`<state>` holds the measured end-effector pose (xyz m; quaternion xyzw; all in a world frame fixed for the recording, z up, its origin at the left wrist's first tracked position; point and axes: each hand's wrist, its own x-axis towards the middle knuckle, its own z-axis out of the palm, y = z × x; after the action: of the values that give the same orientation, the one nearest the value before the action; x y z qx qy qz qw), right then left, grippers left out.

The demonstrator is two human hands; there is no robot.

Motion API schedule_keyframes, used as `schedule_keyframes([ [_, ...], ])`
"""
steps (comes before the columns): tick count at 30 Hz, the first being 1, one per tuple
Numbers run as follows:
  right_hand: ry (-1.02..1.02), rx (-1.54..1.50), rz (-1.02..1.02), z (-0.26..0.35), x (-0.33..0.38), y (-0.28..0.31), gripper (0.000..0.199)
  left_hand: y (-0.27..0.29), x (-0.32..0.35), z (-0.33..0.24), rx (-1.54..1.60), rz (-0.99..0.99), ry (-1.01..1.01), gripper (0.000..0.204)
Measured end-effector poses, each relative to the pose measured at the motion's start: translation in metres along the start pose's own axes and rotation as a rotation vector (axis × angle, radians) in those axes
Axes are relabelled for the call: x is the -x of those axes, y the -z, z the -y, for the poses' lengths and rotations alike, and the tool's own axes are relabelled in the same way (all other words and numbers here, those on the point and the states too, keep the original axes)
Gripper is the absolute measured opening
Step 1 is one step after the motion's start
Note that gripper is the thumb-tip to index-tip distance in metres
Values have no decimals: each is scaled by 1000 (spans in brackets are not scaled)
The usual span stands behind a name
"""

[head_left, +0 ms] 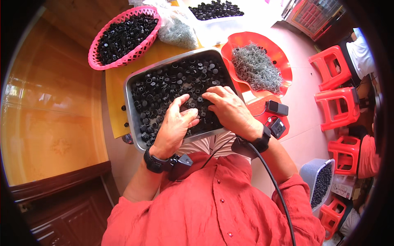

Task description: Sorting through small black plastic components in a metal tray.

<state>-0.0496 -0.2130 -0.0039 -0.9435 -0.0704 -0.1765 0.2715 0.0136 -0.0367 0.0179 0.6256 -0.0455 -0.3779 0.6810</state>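
Note:
A metal tray (130, 110) in front of me holds many small black plastic parts (164, 84), some round like caps, some ring-shaped. Over its near side is my left hand (174, 125), its finger and thumb apart with nothing visible between them. My right hand (230, 108) reaches in from the right, its fingers bent down close to the parts. Whatever lies under those right fingertips is too dark and small to make out. Both wrists wear black straps, each with a small device.
Beyond the tray stand a pink basket (93, 55) of black parts, a plastic bag (178, 33) and a white bin (209, 30). A red dish (287, 67) holds metal screws or pins. Red stools (334, 67), seated people and a grey tub (308, 172) are at right.

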Motion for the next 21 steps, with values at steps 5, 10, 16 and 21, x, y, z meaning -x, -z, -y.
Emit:
schedule_keyframes([
  [5,-55,37,121,5,-10,-12,21,4,-12,10,64,57,-7,50],
  [10,-115,45,125,4,-12,-12,12,10,-18,6,124,108,87,44],
  [16,-292,-233,-99,2,-6,12,14,17,-10,-4,-209,-13,-117,33],
  [21,-370,-461,-136,10,8,27,12,25,-1,0,-430,-12,-99,33],
])
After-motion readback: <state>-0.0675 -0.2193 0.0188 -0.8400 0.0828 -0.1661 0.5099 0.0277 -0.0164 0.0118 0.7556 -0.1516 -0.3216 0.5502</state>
